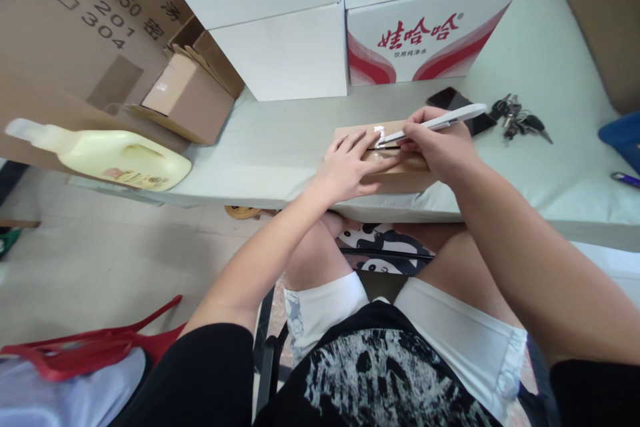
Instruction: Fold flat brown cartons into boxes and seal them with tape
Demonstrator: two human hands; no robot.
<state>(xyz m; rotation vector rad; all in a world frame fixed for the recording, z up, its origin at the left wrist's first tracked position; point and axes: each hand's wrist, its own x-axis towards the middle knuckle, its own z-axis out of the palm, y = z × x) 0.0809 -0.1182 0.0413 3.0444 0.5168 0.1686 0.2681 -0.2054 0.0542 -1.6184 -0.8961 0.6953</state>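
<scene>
A small brown cardboard box (405, 181) lies at the front edge of the table, with shiny clear tape and a dark slit along its top. My left hand (350, 167) rests flat on the box's left part, fingers spread. My right hand (443, 143) is closed around a white utility knife (453, 117). The knife slants down to the left, and its tip meets the taped top close to my left fingers.
Behind stand white cartons (300, 53). A black phone (450, 100) and keys (517, 119) lie to the right. At the left are a pale yellow bottle (125, 157) and an open cardboard box (190, 93). A blue object (623, 140) sits at the right edge.
</scene>
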